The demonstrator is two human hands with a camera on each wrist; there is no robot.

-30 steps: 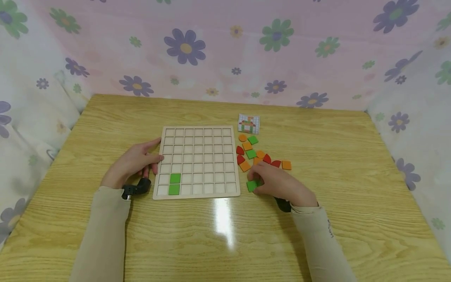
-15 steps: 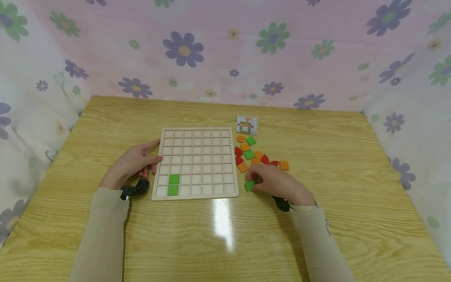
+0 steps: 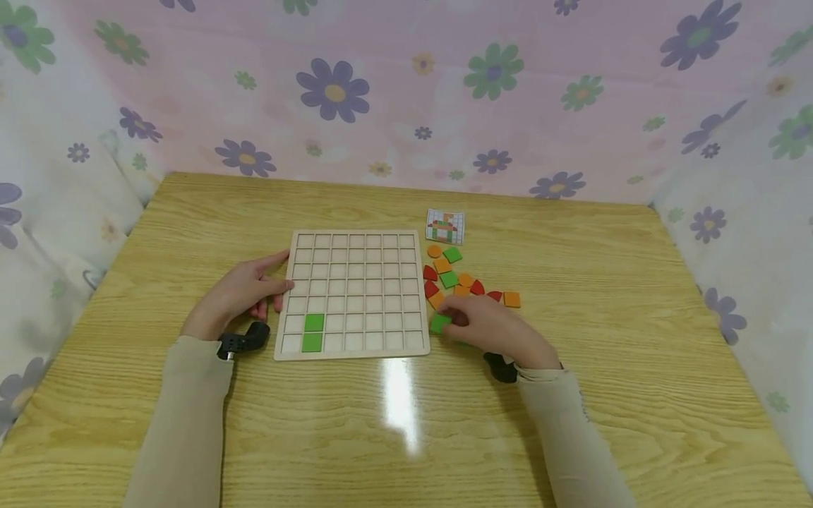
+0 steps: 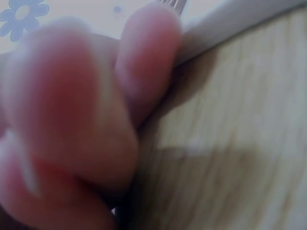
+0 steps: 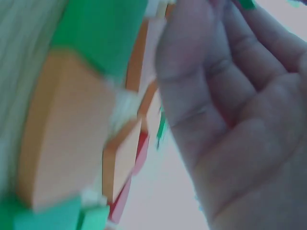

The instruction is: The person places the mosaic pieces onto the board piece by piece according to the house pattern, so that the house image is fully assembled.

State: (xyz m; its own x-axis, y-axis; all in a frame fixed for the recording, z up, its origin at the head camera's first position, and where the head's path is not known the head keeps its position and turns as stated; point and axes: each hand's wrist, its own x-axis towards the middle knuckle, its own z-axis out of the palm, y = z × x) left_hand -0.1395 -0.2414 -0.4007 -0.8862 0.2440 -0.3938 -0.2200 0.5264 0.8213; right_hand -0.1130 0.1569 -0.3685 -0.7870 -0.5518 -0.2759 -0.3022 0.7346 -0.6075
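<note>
A wooden grid board (image 3: pixel 375 356) lies flat on the table, two green square tiles (image 3: pixel 313 331) stacked in its lower-left cells. My left hand (image 3: pixel 244 288) rests at the board's left edge, index finger straight along it and thumb tip at the rim; blurred fingertips (image 4: pixel 148 52) appear close by the edge in the left wrist view. Just right of the board, my right hand (image 3: pixel 492 326) pinches a green square tile (image 3: pixel 440 323) between thumb and fingers. Only a corner of that tile shows at the fingertips in the right wrist view.
Loose tiles lie between the right hand and a small printed pattern card (image 3: pixel 446 226): orange squares (image 3: pixel 512 300), orange discs (image 3: pixel 435 252), red quarter-rounds (image 3: pixel 430 289) and green squares (image 3: pixel 452 255). Another green tile peeks out under the hand. A flowered curtain (image 3: pixel 394 92) borders the table.
My right hand has moved slightly left toward the board with the green tile in its fingers. The left hand stays at the board's edge.
</note>
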